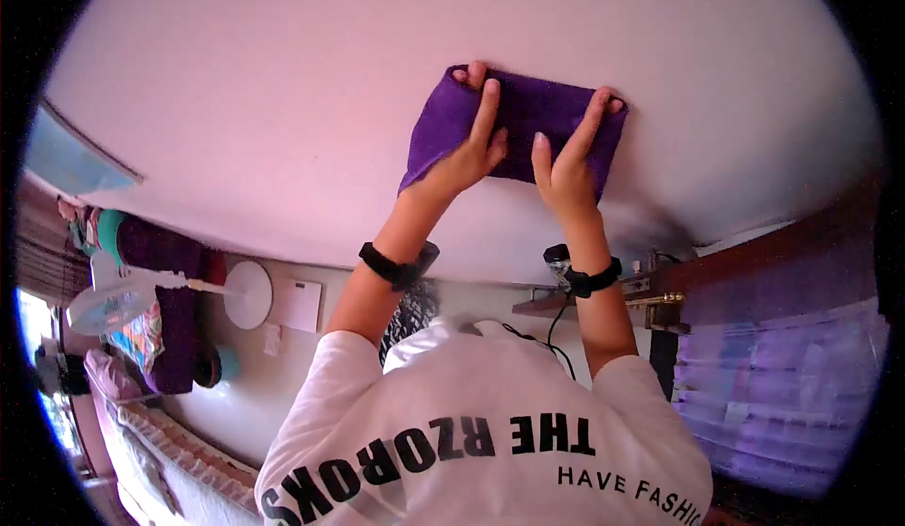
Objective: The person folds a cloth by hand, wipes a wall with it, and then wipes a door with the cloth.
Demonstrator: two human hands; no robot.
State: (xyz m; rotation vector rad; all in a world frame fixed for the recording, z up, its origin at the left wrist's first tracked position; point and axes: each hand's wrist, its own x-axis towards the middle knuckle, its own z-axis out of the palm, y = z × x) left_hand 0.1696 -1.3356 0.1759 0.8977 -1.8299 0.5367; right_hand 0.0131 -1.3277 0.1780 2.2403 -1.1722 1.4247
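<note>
A purple cloth [537, 111] is stretched between my two hands in front of the pale wall. My left hand [471, 144] grips its left part, index finger and thumb lying over the front while other fingertips show at the top edge. On the right part, my right hand [573, 163] holds the cloth in a similar way, fingertips at the upper right corner and thumb pointing up. A corner of the fabric hangs down by my left wrist. Whether the cloth touches the wall, I cannot tell.
The pale wall [311, 102] fills the upper view. Black bands [594, 281] circle both wrists. At the left are a white fan [247, 295] and a bed [179, 451] with ruffled trim. Purple curtains [764, 403] hang at the right, near a brass-coloured fitting [665, 311] and dark cable [556, 323].
</note>
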